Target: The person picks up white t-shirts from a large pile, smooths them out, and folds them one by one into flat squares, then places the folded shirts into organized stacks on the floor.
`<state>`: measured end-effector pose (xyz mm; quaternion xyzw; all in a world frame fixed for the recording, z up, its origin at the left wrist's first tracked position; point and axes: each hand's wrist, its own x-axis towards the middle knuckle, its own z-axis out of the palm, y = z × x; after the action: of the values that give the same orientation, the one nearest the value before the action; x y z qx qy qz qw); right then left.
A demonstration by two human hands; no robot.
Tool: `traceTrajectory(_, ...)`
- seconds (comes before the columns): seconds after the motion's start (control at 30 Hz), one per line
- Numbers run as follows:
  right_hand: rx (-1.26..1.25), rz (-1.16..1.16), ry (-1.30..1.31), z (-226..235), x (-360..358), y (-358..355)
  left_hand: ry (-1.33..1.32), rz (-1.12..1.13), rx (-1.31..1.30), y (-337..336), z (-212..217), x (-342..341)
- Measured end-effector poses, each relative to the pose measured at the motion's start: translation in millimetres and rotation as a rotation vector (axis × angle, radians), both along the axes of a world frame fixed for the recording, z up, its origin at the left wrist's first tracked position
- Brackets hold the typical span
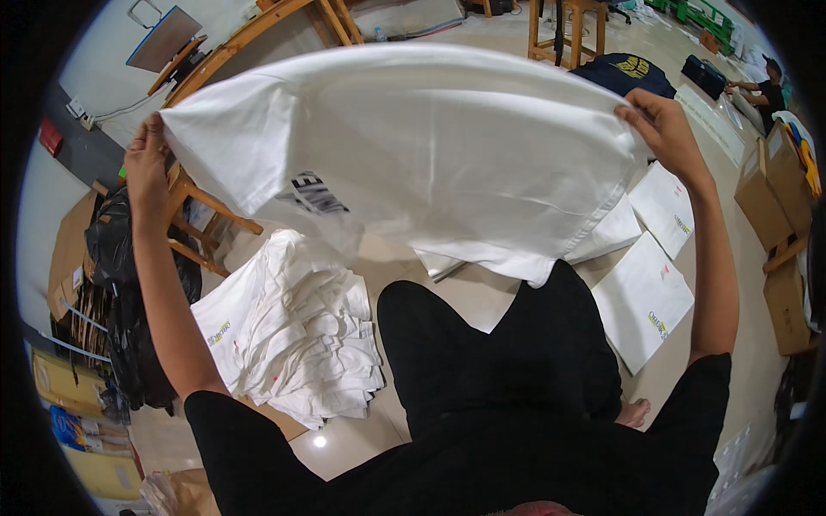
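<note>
A white T-shirt [413,146] with a dark print on its underside is stretched out in the air in front of me. My left hand [146,159] grips its left edge and my right hand [662,125] grips its right edge, arms raised and spread wide. Below the shirt, on the floor to my left, lies a loose pile of white T-shirts [292,335]. I sit on the floor in black trousers [482,344].
Folded white shirts in clear bags [645,301] lie on the floor to my right. A wooden stool [202,215] and black bags [120,292] stand at left, cardboard boxes [774,181] at right. Another person [761,90] works at far right.
</note>
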<state>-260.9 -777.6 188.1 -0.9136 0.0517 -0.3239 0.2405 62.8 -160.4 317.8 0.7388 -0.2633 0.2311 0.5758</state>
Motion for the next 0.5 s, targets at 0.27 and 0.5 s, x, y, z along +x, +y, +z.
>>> traceTrajectory(0.27,-0.311,-0.036,-0.117,22.1,-6.6,-46.9,-0.018,0.025,-0.063,-13.1,-55.4,27.6)
traceTrajectory(0.5,-0.267,-0.135,-0.11,9.0,-40.2,-62.9,-0.159,0.112,0.018,5.8,-93.6,-17.4)
